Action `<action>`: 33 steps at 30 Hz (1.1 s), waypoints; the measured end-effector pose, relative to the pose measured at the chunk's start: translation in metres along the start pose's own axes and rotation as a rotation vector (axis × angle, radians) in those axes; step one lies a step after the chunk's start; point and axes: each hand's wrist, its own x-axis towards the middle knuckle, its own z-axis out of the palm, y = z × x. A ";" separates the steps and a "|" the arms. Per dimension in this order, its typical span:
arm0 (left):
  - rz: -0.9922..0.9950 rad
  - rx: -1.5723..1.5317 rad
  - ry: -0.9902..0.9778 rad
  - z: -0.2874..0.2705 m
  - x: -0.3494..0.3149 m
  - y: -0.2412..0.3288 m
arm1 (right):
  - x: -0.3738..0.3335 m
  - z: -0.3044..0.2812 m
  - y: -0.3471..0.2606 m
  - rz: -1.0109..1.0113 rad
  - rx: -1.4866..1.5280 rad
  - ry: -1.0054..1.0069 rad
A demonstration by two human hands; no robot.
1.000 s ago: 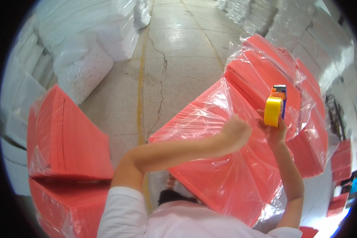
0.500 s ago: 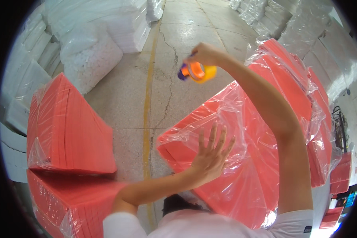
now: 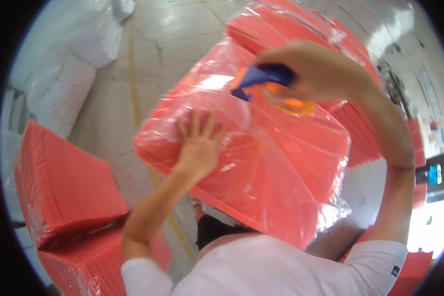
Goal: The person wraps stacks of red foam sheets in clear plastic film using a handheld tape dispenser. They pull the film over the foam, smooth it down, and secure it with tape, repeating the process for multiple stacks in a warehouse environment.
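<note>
My left hand (image 3: 200, 150) lies flat with fingers spread on clear plastic film (image 3: 254, 148). That film wraps a stack of red foam-like sheets (image 3: 241, 182) in front of me. Over the same stack, my right hand (image 3: 306, 69) is closed on a packing tape dispenser (image 3: 269, 76), blue and orange with a yellowish roll. Motion blurs this hand and the dispenser. Whether the tape touches the film I cannot tell.
More wrapped red stacks stand at the left (image 3: 64, 182) and lower left (image 3: 98, 266). Another red stack (image 3: 362, 135) adjoins on the right. White wrapped bundles (image 3: 74, 44) are piled at the far left, beside a floor (image 3: 155, 59) with a yellow line.
My right hand has brought the tape dispenser from beyond the stack's far edge to over its top. The left hand stays flat on the film. The whole view has turned and shifted.
</note>
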 end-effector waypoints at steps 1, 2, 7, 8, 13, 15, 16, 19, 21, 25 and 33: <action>-0.002 0.029 0.009 -0.003 -0.001 0.002 | -0.062 0.004 0.008 -0.008 0.037 0.007; -0.008 0.066 0.013 -0.006 -0.002 0.008 | -0.124 0.009 0.020 -0.016 0.078 0.015; -0.129 0.049 0.147 -0.010 -0.010 0.066 | -0.271 0.058 0.061 0.016 0.057 0.122; -0.047 -0.031 0.287 -0.013 -0.023 0.114 | -0.272 0.070 0.075 -0.002 0.095 0.170; 0.278 -0.009 -0.136 -0.042 -0.111 0.402 | -0.263 0.089 0.096 -0.052 0.109 0.249; 0.303 0.251 0.030 -0.001 -0.095 0.445 | -0.263 0.092 0.110 -0.089 0.070 0.252; 0.287 0.364 0.144 0.020 -0.083 0.448 | -0.255 0.091 0.110 -0.109 0.059 0.258; 0.183 0.404 0.124 0.046 -0.052 0.458 | -0.256 0.089 0.113 -0.094 0.087 0.215; 0.142 0.369 0.031 0.040 -0.042 0.455 | -0.257 0.089 0.104 -0.143 0.085 0.214; 0.021 -0.232 0.169 -0.002 -0.028 0.448 | -0.269 0.089 0.113 -0.156 0.103 0.267; -0.507 -0.406 0.456 0.036 0.000 0.267 | -0.276 0.090 0.098 -0.189 0.149 0.410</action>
